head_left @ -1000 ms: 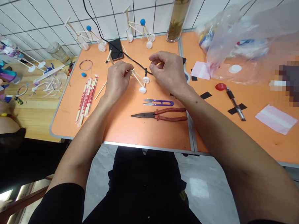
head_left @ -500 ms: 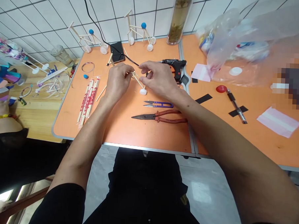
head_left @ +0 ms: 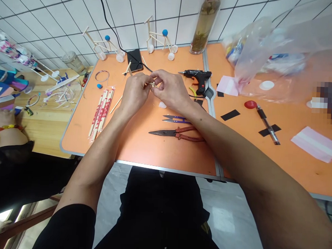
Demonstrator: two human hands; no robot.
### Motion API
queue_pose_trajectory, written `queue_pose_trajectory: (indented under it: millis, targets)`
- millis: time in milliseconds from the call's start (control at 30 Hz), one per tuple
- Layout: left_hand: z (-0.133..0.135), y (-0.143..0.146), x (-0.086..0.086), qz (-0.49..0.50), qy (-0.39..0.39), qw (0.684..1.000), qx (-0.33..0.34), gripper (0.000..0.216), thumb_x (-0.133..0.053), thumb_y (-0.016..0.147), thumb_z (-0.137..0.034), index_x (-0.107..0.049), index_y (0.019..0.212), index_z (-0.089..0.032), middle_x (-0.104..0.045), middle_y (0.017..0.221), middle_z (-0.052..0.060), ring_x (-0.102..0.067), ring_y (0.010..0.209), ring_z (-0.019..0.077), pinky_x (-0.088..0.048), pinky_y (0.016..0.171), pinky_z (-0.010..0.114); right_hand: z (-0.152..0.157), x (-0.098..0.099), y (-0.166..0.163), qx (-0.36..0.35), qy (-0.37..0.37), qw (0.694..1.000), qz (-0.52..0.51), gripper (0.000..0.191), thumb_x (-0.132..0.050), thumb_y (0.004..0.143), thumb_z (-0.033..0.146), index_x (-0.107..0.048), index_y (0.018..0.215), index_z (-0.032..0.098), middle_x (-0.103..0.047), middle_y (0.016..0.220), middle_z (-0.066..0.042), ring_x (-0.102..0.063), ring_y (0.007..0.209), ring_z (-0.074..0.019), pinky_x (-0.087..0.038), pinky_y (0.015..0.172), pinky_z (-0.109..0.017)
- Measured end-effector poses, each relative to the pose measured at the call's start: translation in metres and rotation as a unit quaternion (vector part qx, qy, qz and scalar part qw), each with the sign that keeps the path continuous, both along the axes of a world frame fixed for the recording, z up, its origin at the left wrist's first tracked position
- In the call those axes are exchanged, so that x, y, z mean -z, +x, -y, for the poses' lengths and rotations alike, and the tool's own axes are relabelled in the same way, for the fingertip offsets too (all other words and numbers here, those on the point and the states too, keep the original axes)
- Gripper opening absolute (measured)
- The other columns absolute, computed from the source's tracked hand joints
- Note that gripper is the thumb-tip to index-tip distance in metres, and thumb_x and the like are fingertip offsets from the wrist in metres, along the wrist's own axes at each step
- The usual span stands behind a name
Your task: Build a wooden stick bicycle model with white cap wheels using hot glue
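My left hand is closed in a pinch on a small frame of thin wooden sticks. My right hand has its thumb and forefinger closed on the same frame, fingertips almost touching the left ones. Most of the frame is hidden by my fingers. A white wheel shows just below my right hand. Beyond the left hand a pale stick juts up. Thread snips and red-handled pliers lie nearer me, partly under my right forearm. Right of that hand lies a black glue gun.
Two stick models with blue balls stand against the tiled wall. A phone, wrapped sticks and a tall jar share the orange table. Rightward are a pen and plastic bag. Another person's hand is at left.
My right hand has closed in from beside the stick frame and now pinches it against the left. The white wheel has become partly covered. The whole view has shifted slightly.
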State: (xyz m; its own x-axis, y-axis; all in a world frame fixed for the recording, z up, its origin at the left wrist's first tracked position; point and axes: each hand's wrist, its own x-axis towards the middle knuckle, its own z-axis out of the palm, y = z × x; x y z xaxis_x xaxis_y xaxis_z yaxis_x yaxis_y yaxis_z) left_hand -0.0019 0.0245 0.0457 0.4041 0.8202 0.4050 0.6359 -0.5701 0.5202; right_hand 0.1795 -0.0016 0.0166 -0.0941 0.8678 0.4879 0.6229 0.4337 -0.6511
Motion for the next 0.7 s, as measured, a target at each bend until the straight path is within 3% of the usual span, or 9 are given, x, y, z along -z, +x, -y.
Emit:
queue_pose_trajectory:
  millis: [233, 333, 400, 567, 700]
  targets:
    - [0.001, 0.0, 0.001, -0.03, -0.011, 0.999, -0.018, 0.04, -0.064, 0.092, 0.003, -0.084, 0.109, -0.027, -0.088, 0.121, 0.005, -0.078, 0.118, 0.0251, -0.057, 0.114, 0.043, -0.004, 0.009, 0.0, 0.001, -0.001, 1.0, -0.024, 0.019, -0.08, 0.102, 0.034, -0.084, 0.12, 0.028, -0.086, 0.104, -0.002, -0.08, 0.091, -0.0265, -0.065, 0.093, -0.044]
    - [0.021, -0.008, -0.006, -0.006, 0.014, 1.0, 0.021, 0.05, -0.06, 0.09, 0.006, -0.084, 0.116, -0.029, -0.087, 0.137, 0.002, -0.075, 0.138, 0.0245, -0.057, 0.123, 0.042, -0.006, 0.011, 0.001, 0.005, 0.002, 1.0, -0.026, 0.02, -0.083, 0.101, 0.038, -0.084, 0.119, 0.03, -0.087, 0.104, -0.003, -0.08, 0.093, -0.0281, -0.067, 0.096, -0.047]
    - [0.041, -0.022, -0.016, 0.011, 0.03, 0.999, 0.028, 0.048, -0.059, 0.093, 0.002, -0.084, 0.118, -0.032, -0.085, 0.143, 0.001, -0.077, 0.14, 0.025, -0.06, 0.121, 0.043, -0.006, 0.01, 0.002, 0.009, 0.003, 1.0, -0.024, 0.019, -0.082, 0.1, 0.037, -0.083, 0.118, 0.03, -0.087, 0.105, -0.003, -0.081, 0.093, -0.0283, -0.066, 0.099, -0.048]
    - [0.07, -0.068, -0.045, 0.123, 0.034, 0.988, -0.086, 0.028, -0.059, 0.11, -0.024, -0.084, 0.114, -0.037, -0.09, 0.125, -0.006, -0.083, 0.098, 0.0193, -0.068, 0.086, 0.04, -0.002, 0.003, 0.004, 0.019, -0.018, 0.999, -0.028, 0.017, -0.08, 0.098, 0.027, -0.082, 0.115, 0.028, -0.087, 0.107, -0.003, -0.081, 0.094, -0.0268, -0.065, 0.103, -0.049]
    - [0.063, -0.087, -0.04, 0.159, -0.039, 0.979, -0.118, 0.015, -0.068, 0.107, -0.039, -0.082, 0.103, -0.039, -0.091, 0.12, -0.008, -0.083, 0.096, 0.0237, -0.066, 0.085, 0.047, 0.001, 0.001, 0.007, 0.011, -0.029, 0.999, -0.041, 0.017, -0.082, 0.096, 0.033, -0.08, 0.112, 0.039, -0.087, 0.11, 0.001, -0.078, 0.095, -0.0267, -0.065, 0.1, -0.051]
